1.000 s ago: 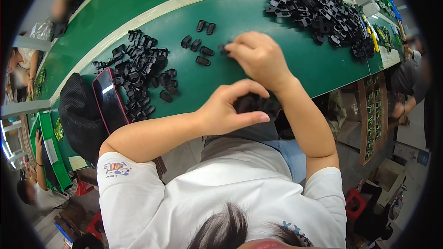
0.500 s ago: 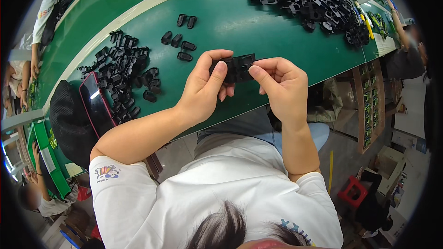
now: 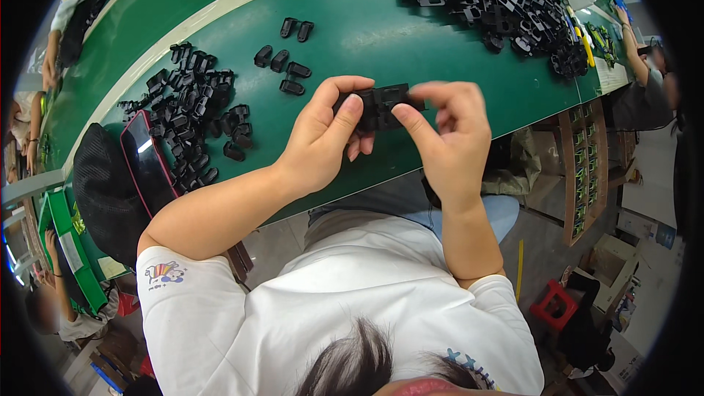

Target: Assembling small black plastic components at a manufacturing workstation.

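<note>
Between my hands, above the near edge of the green table, is a black plastic part (image 3: pixel 384 103), held roughly level. My left hand (image 3: pixel 328 126) grips its left end, thumb on top and fingers curled beneath. At its right end my right hand (image 3: pixel 449 121) has the thumb pressed against the part, with the index finger raised and slightly blurred. Left of my hands several small black oval plastic pieces (image 3: pixel 296 70) lie spread in loose pairs. Farther left is a heap of similar black pieces (image 3: pixel 192 103).
A large pile of black plastic frames (image 3: pixel 491 4) covers the far right of the table (image 3: pixel 352 37). At the left a phone with a red edge (image 3: pixel 145 161) leans by a black mesh item (image 3: pixel 105 187). Other people's arms (image 3: pixel 636 51) show at both sides. A wooden rack (image 3: pixel 587 169) stands at the right.
My right index finger has lifted and the hand has opened slightly from its pinch, while its thumb stays at the part. My left hand keeps its grip.
</note>
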`<state>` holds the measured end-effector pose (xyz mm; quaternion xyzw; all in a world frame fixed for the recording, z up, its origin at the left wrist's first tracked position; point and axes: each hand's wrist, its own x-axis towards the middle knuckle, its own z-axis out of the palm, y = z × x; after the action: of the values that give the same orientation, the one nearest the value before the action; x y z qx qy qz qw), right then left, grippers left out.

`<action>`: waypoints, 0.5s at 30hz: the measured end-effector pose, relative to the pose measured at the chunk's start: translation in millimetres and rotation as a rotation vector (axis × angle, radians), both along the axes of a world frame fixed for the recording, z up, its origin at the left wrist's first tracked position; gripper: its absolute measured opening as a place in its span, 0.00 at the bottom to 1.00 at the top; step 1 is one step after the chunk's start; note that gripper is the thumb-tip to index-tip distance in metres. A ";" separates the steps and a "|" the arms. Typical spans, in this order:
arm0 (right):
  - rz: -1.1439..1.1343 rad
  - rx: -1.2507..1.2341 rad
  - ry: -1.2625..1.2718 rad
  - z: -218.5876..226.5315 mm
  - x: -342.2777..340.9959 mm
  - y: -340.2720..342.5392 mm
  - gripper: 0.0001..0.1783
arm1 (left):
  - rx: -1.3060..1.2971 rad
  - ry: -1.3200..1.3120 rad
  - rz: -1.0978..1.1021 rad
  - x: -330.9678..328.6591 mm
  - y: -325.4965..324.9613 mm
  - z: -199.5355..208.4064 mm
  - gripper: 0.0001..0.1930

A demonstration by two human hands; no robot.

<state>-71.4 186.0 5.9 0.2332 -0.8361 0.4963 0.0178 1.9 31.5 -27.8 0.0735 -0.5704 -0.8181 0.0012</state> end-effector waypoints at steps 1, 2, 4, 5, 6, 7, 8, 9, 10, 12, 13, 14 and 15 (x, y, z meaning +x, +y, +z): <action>-0.076 -0.024 0.018 -2.9 -4.9 -0.3 0.19 | 0.010 0.001 0.022 -0.6 1.6 0.6 0.15; -0.007 -0.062 -0.117 -8.4 -11.4 3.6 0.24 | 0.012 0.005 0.023 -0.8 1.8 1.0 0.15; 0.087 -0.177 -0.379 -7.7 -18.8 5.4 0.23 | -0.027 0.000 -0.016 -0.1 1.6 1.7 0.15; 0.179 -0.293 -0.646 -7.4 -19.6 5.7 0.21 | -0.025 0.001 -0.015 0.6 2.0 2.3 0.15; 0.201 -0.272 -0.635 -7.4 -17.1 6.7 0.19 | -0.046 0.002 -0.008 1.2 2.5 2.9 0.15; 0.203 -0.270 -0.635 -8.9 -14.8 6.1 0.19 | -0.066 0.001 0.001 2.0 3.2 3.3 0.15; 0.166 -0.267 -0.588 -11.1 -12.0 4.4 0.18 | -0.065 0.001 0.003 2.3 3.6 3.8 0.15; 0.129 -0.265 -0.541 -12.9 -10.0 3.4 0.16 | -0.116 0.001 0.010 2.4 4.0 4.3 0.15; 0.129 -0.265 -0.540 -14.1 -9.2 2.6 0.16 | -0.168 0.002 0.016 2.1 4.0 4.6 0.15; 0.123 -0.285 -0.514 -15.5 -8.8 2.1 0.15 | -0.160 0.000 0.021 1.7 4.0 4.1 0.15; 0.120 -0.286 -0.513 -14.8 -9.6 2.3 0.15 | -0.153 -0.001 0.024 0.9 3.7 3.8 0.15; 0.131 -0.269 -0.537 -13.4 -10.6 2.4 0.15 | -0.153 0.001 0.021 0.1 3.1 3.8 0.15; 0.142 -0.251 -0.561 -11.6 -11.7 2.4 0.15 | -0.087 -0.031 0.021 -0.6 2.4 3.7 0.14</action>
<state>-83.1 188.4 -5.7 0.1410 -0.7221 0.6405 -0.2199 1.3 33.8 -24.1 0.0921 -0.6046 -0.7912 0.0040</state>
